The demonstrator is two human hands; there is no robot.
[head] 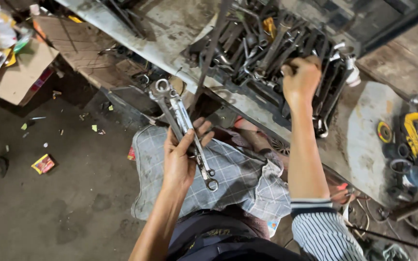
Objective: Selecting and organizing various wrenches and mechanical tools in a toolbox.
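- Wrenches [185, 130], several ring-ended ones bunched together, are being gripped in the left hand [182, 157], fingers wrapped around the middle of the shanks.
- Their long axis is being held on a slant, ring ends up and away to the left, the other ends down toward the checked cloth [240, 179] on the lap.
- The right hand [300, 79] is being reached forward into the tool tray [267, 53] on the workbench [364, 140]; it is curled closed among the dark spanners, though what is being grasped cannot be told.
- The tray is lying ahead and to the right of the held bunch, so the right hand is being kept nearer to it.
- An angle grinder [412, 135] is being left at the bench's far right.
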